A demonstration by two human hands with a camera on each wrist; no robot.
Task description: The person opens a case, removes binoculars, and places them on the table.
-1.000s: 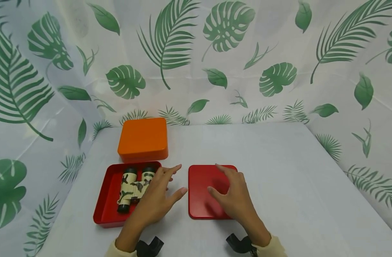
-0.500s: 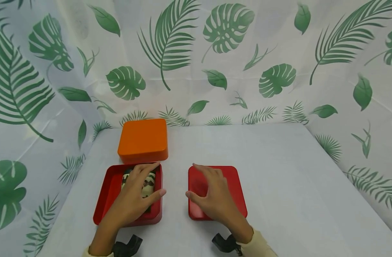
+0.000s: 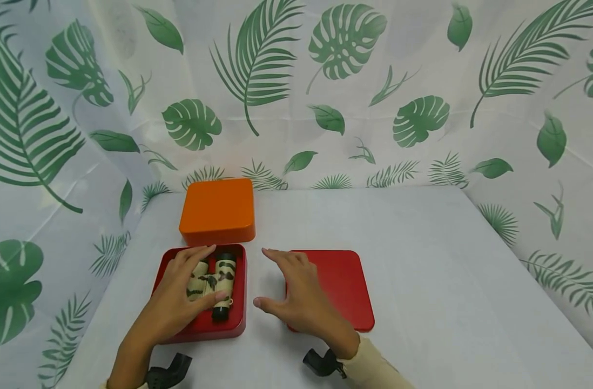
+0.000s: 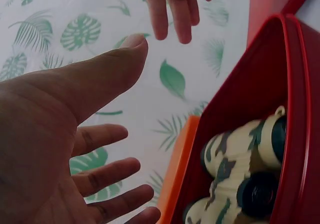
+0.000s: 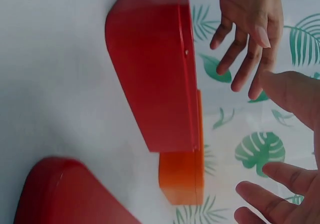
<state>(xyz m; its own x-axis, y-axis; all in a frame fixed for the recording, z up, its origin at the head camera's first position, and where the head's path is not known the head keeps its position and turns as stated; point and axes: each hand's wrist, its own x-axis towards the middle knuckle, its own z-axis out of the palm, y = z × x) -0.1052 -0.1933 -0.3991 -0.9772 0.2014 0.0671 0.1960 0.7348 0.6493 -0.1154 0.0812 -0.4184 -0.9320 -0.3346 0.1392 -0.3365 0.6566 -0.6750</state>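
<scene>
A pair of camouflage binoculars (image 3: 223, 281) lies in the open red box (image 3: 239, 319) on the left of the table. Above that box hovers my left hand (image 3: 172, 297), hiding its left part and some of the binoculars. In the left wrist view the fingers are spread and apart from the binoculars (image 4: 240, 164). My right hand (image 3: 301, 297) hangs over the left edge of a flat red lid (image 3: 345, 286), thumb and fingers spread, with nothing held. The right wrist view shows the side wall of the red box (image 5: 155, 83) apart from this hand.
An orange box (image 3: 217, 210) stands just behind the red box. White cloth covers the table (image 3: 423, 270), and a leaf-printed curtain (image 3: 296, 86) closes off the back and sides.
Both hands have moved left. The left has gone from the red box's right edge to over its left part; the right has slid from over the lid toward the gap between lid and box.
</scene>
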